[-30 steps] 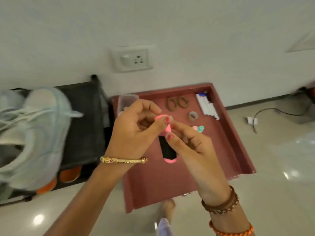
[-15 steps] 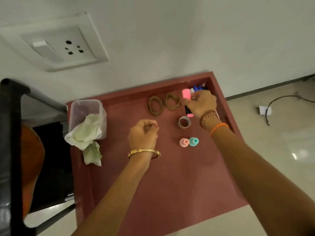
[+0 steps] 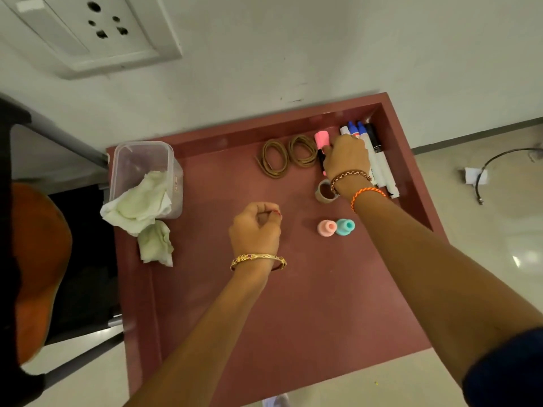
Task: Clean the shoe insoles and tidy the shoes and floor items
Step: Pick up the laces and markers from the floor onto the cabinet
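Pink marker: only the cap and a strip of dark barrel show; the rest lies under the right hand, so the fingers' hold on it cannot be made out.
White markers: their near sides are covered by the same hand and wrist.
Tape roll: right edge hidden behind the wrist.
Left hand: fingers curl inward; anything between them is too small to tell.
Orange object: cut off by the left edge.
Wall socket: cropped at the top.

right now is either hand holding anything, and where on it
The right hand holds the pink marker around its dark body, just below the cap. The left hand is curled, holding nothing visible.
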